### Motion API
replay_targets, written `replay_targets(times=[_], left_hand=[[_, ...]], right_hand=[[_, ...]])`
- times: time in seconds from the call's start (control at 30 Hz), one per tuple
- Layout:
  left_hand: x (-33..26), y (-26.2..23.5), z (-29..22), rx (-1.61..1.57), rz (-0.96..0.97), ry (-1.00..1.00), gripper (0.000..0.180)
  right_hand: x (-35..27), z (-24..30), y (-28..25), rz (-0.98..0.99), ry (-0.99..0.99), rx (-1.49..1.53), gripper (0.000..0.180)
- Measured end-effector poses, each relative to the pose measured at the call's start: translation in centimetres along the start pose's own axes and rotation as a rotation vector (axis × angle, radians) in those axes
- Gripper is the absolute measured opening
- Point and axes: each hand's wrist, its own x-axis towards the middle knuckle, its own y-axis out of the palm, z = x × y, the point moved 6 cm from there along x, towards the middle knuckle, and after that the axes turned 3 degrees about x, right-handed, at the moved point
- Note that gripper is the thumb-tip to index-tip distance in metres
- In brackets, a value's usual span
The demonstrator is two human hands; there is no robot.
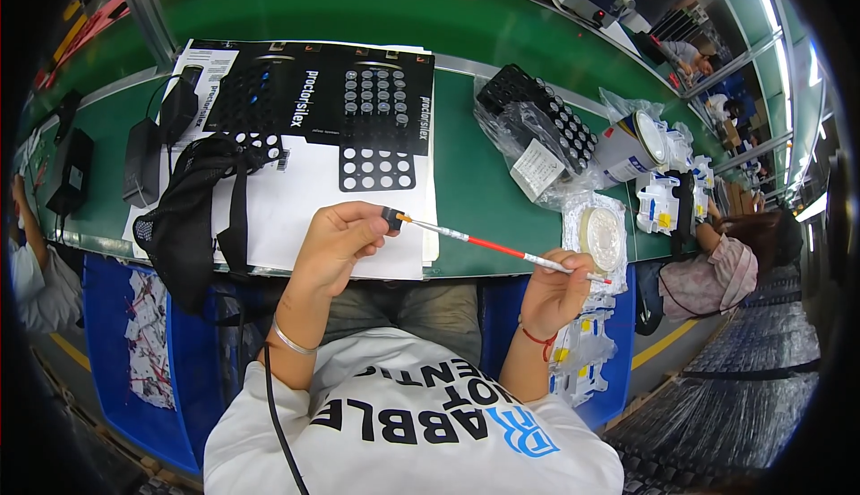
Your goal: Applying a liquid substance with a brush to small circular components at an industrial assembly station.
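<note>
My left hand (336, 242) pinches a small black part (391, 218) between thumb and fingertips above the front of the bench. In my right hand (554, 296) is a thin paintbrush (502, 248) with a red and white handle, held near its back end. The brush's orange tip meets the right side of the black part. Behind my hands lies a black tray with rows of round holes (378, 168), partly on printed black cardboard (318, 92). Small round pieces sit in rows over that cardboard.
A black mesh bag (199, 195) and black adapters (143, 162) lie at left. Farther right are a plastic bag with black trays (542, 119), a tilted tin (632, 147), a cream round dish (602, 233) and white parts (658, 204). Blue bins (184, 361) hang below the bench. People work nearby.
</note>
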Motion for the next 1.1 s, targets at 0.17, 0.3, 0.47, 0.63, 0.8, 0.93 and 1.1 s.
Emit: replay_targets(times=[0.17, 0.3, 0.47, 0.63, 0.8, 0.93, 1.1], left_hand=[[-0.1, 0.1, -0.2, 0.005, -0.007, 0.020, 0.014], [-0.2, 0.0, -0.4, 0.036, -0.017, 0.050, 0.014], [-0.3, 0.0, -0.4, 0.007, -0.007, 0.056, 0.016], [-0.4, 0.2, -0.4, -0.033, 0.033, 0.058, 0.018], [-0.2, -0.1, 0.0, -0.120, 0.031, 0.029, 0.013], [-0.2, -0.1, 0.0, -0.122, 0.022, 0.065, 0.013], [-0.2, 0.3, -0.2, -0.023, 0.035, 0.108, 0.012]], right_hand=[[-0.1, 0.0, 0.1, 0.015, -0.008, -0.015, 0.023], [0.0, 0.2, 0.1, 0.033, -0.022, -0.074, 0.023], [0.0, 0.2, -0.1, 0.032, -0.028, -0.097, 0.022], [0.0, 0.2, -0.3, 0.037, -0.026, -0.104, 0.022], [0.2, 0.5, -0.6, -0.012, -0.079, -0.118, 0.023], [0.2, 1.3, -0.3, 0.026, -0.116, -0.088, 0.024], [0.2, 0.6, 0.1, 0.065, -0.065, -0.070, 0.022]])
